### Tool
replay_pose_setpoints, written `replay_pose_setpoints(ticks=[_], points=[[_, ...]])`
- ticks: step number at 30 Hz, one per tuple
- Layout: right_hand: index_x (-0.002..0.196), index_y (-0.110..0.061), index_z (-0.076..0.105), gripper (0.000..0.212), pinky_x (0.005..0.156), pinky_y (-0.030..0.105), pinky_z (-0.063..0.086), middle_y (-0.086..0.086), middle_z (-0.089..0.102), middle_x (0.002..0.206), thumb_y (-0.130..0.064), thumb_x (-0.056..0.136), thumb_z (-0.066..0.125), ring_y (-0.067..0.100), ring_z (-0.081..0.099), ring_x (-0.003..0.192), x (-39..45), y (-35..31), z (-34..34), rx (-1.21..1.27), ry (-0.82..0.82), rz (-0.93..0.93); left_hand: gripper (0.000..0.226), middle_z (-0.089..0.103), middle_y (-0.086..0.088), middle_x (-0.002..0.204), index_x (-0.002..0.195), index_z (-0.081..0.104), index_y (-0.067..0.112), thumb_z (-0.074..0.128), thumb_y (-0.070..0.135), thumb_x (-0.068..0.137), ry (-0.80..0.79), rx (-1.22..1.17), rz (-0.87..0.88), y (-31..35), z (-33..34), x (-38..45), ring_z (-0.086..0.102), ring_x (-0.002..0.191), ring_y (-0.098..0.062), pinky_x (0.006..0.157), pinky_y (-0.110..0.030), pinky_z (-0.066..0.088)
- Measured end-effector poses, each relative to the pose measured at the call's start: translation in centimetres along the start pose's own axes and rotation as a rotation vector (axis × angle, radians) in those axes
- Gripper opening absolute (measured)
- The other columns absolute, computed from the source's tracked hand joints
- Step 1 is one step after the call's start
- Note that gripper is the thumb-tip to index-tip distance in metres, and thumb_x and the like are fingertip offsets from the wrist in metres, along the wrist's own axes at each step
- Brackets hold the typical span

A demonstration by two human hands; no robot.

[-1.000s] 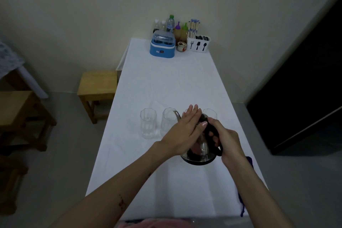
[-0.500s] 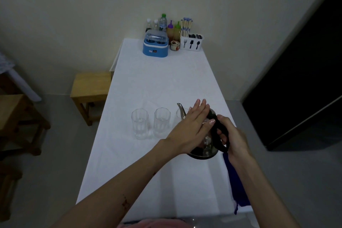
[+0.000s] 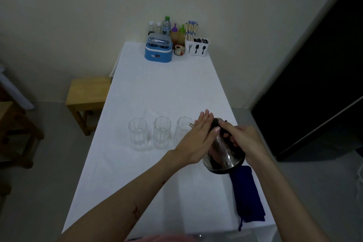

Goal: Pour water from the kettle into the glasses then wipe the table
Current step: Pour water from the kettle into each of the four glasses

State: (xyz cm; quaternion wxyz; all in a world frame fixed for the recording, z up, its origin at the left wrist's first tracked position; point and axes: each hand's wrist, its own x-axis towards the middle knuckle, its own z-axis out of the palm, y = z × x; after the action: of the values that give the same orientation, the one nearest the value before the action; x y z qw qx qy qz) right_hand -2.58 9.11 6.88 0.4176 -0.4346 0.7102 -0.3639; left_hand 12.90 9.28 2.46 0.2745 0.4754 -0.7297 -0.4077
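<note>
I tip the kettle (image 3: 222, 149) much more now, so its bottom lifts toward me and its spout (image 3: 191, 125) comes right up to the nearest glass (image 3: 183, 129).

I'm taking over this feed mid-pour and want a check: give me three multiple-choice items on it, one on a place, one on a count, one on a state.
1. Where does the blue cloth lie?
A. near right part of the table
B. on the stool
C. beside the far bottles

2. How many glasses stand in the row?
A. two
B. three
C. five

3. How is the kettle held?
A. upright on the table
B. tipped, spout toward the right glass
C. upside down

Answers: 1 A, it lies under the right forearm. 2 B, three side by side. 3 B, right hand grips the handle, left hand flat on the lid.
</note>
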Motion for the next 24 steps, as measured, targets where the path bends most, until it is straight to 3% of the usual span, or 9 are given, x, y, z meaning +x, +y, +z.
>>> replay_pose_setpoints(ticks=[6, 24], points=[[0.063, -0.010, 0.074, 0.045, 0.058, 0.026, 0.042, -0.008, 0.057, 0.044, -0.052, 0.077, 0.080, 0.013, 0.054, 0.052, 1.1, -0.5, -0.3, -0.089, -0.049, -0.039, 0.062, -0.006, 0.006, 0.163, 0.154, 0.003, 0.018, 0.023, 0.046, 0.102, 0.054, -0.055, -0.019, -0.2, 0.5, 0.1, -0.012, 0.147, -0.002, 0.122, -0.029, -0.002], [0.063, -0.012, 0.074, 0.042, 0.059, 0.026, 0.043, -0.006, 0.059, 0.049, -0.050, 0.079, 0.078, 0.014, 0.056, 0.054, 2.7, -1.4, -1.1, -0.162, -0.138, -0.104, 0.063, -0.006, 0.008, 0.163, 0.154, 0.004, 0.020, 0.021, 0.049, 0.101, 0.139, -0.088, -0.057, 0.3, 1.1, 0.9, -0.011, 0.147, -0.001, 0.123, -0.033, 0.000]])
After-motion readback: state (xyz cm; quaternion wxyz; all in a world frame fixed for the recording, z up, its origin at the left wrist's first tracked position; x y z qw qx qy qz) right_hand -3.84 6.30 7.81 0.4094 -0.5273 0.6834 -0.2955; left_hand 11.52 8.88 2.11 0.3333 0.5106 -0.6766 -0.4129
